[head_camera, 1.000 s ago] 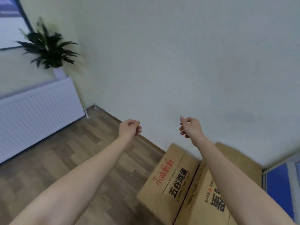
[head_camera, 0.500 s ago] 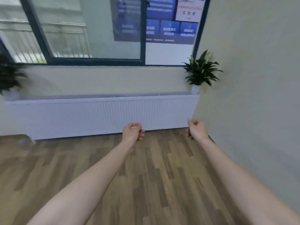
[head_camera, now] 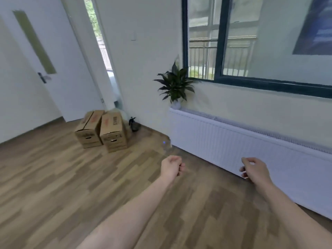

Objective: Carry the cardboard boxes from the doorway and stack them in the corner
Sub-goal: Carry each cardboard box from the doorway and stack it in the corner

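Two brown cardboard boxes stand side by side on the wood floor by the doorway, the left box (head_camera: 88, 130) and the right box (head_camera: 113, 133), both closed with red and black print on top. My left hand (head_camera: 171, 168) is held out in front of me, fingers curled into a loose fist with nothing in it. My right hand (head_camera: 255, 169) is also curled and holds nothing, in front of the radiator. Both hands are well short of the boxes, across bare floor.
A white door (head_camera: 32, 69) stands open at the left, with the doorway gap (head_camera: 104, 56) behind the boxes. A small dark spray bottle (head_camera: 134, 124) sits beside the right box. A potted plant (head_camera: 175, 86) rests on the long white radiator (head_camera: 242, 146) under the window.
The view has swung left, from the wall with two stacked boxes past the radiator to the doorway. My hands stay curled and held out in front the whole time.
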Demonstrator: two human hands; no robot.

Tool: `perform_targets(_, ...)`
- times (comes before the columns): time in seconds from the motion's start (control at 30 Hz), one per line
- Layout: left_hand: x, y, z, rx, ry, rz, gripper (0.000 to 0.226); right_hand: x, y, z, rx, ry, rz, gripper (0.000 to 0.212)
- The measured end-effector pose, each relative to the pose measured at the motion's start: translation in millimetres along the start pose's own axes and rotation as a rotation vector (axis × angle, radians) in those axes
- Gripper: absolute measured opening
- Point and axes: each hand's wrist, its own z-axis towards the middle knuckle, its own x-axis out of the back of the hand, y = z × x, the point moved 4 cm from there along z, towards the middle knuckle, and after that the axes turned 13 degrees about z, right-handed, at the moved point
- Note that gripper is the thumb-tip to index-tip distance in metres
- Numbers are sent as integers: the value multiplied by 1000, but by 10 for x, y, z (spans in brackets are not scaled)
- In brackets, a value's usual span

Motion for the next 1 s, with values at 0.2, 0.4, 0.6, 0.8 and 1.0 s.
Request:
perform_targets(0.2,1306,159,1270,81,234,34,12,-2066,-553,1008,-38,-241,40,25)
perform_targets(0.4,2562,170,2265,153,429,40,13,-4034,-1138,1449,-39,-448,-47,20)
perform_targets(0.6,3917,-74,3340,169,570,111,4,-6163,-1497,1809,46,-608,-177,16)
perform_targets(0.8,5345,-259,4448,215,636,78,30,-8039,-1883,2109,99,-690,-340,33)
perform_targets(1.0,6497,-373,5415,323,662,-29,32,-9478,-2369,2532,75,-658,-322,25)
